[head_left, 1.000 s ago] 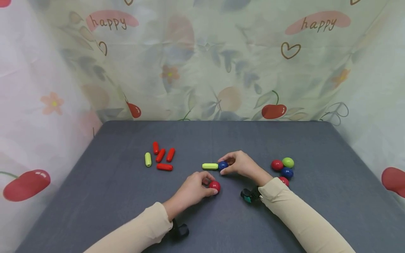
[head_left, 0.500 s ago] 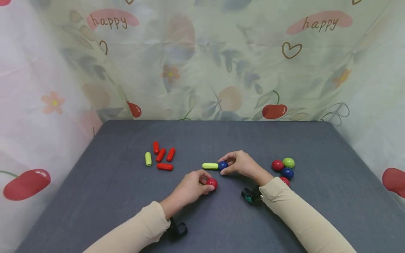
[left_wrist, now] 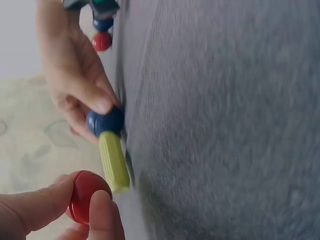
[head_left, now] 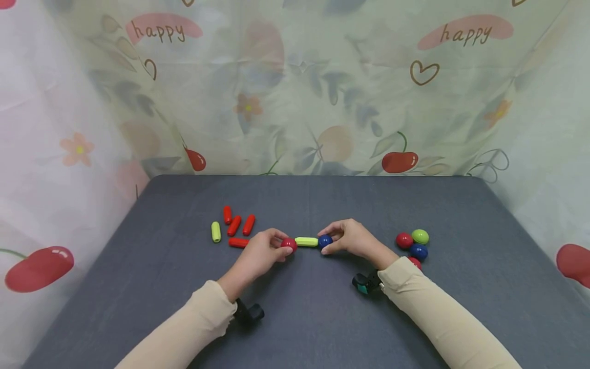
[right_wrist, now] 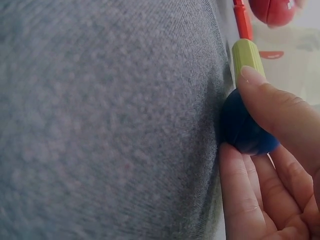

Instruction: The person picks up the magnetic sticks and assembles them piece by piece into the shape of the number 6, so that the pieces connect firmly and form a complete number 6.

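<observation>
My left hand (head_left: 261, 251) pinches a red ball (head_left: 289, 245) between thumb and fingers, close to the free left end of a yellow-green ribbed rod (head_left: 306, 242). In the left wrist view a small gap shows between the red ball (left_wrist: 86, 196) and the rod (left_wrist: 114, 162). At the rod's other end sits a blue ball (head_left: 324, 242), joined in line with it. My right hand (head_left: 354, 240) grips that blue ball with thumb and fingertips, low on the cloth. The right wrist view shows the thumb across the blue ball (right_wrist: 245, 125), its tip overlapping the rod.
Several red rods (head_left: 234, 226) and one yellow-green rod (head_left: 215, 232) lie at the left, one red rod partly behind my left hand. At the right, red balls (head_left: 404, 241), a green ball (head_left: 420, 237) and a blue ball (head_left: 419, 251) cluster beside my right sleeve on the grey cloth (head_left: 313, 318).
My left hand has carried the red ball leftward and away from me, from in front of the rod to its left end. The right hand with the blue ball stays put.
</observation>
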A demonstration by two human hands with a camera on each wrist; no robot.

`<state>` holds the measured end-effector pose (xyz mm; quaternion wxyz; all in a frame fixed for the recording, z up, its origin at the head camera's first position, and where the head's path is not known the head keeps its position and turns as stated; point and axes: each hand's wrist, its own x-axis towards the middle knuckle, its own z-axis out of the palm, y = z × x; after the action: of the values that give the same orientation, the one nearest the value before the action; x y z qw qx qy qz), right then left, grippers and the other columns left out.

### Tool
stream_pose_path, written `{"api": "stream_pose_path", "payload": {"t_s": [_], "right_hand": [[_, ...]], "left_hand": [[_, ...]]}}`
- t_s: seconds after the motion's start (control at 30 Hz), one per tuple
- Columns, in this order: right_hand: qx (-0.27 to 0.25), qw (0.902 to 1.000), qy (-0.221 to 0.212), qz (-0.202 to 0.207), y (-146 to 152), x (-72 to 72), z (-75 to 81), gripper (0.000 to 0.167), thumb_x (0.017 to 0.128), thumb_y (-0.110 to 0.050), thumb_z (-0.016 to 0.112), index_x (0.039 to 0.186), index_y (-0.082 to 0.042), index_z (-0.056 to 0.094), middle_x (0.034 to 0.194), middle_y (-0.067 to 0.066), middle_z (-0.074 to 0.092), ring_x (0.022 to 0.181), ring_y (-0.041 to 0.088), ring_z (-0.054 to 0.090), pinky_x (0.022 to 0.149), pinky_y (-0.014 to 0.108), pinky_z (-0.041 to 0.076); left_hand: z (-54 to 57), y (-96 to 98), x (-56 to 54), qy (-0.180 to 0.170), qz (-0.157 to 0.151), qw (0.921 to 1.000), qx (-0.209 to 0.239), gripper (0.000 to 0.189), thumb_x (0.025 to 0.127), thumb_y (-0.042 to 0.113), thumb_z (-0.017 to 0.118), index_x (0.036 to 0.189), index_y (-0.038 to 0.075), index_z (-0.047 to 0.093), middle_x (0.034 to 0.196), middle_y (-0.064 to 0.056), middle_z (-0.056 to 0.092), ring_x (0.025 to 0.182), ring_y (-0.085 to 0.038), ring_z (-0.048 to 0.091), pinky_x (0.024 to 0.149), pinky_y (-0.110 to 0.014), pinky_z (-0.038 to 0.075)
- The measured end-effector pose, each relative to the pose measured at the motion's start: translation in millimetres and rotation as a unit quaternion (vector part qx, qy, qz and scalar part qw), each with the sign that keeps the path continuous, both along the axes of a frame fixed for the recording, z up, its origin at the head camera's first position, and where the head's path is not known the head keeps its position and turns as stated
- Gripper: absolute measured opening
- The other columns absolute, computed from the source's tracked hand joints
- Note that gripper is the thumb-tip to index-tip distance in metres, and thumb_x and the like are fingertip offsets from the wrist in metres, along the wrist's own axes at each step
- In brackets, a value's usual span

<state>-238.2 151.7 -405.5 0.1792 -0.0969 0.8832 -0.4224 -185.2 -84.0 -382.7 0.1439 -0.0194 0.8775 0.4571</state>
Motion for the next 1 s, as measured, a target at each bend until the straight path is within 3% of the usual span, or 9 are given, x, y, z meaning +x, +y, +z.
{"api": "stream_pose_path", "payload": {"t_s": [0.37,1.0], "right_hand": [[-0.01,0.9998,-0.004,0.015,3.0,-0.5,0.5,0.038,0.076,-0.018,0.084,0.111,-0.012,0.072,0.107,0.005,0.072,0.093,0.013,0.066,0.087,0.034,0.053],[-0.023,0.9996,-0.01,0.013,4.8,0.0,1.0,0.038,0.074,-0.019,0.085,0.11,-0.013,0.073,0.108,0.004,0.071,0.092,0.014,0.064,0.087,0.033,0.053]], "left_hand": [[-12.3,-6.8,-14.3,-0.002,0.008,0.9999,-0.011,0.032,0.089,0.017,0.071,0.117,0.005,0.06,0.1,-0.011,0.066,0.077,-0.014,0.068,0.078,-0.032,0.055],[-13.6,-4.9,-25.4,-0.005,-0.001,0.9998,-0.02,0.032,0.088,0.014,0.072,0.118,0.007,0.065,0.092,-0.008,0.066,0.074,-0.013,0.066,0.068,-0.025,0.051]]}}
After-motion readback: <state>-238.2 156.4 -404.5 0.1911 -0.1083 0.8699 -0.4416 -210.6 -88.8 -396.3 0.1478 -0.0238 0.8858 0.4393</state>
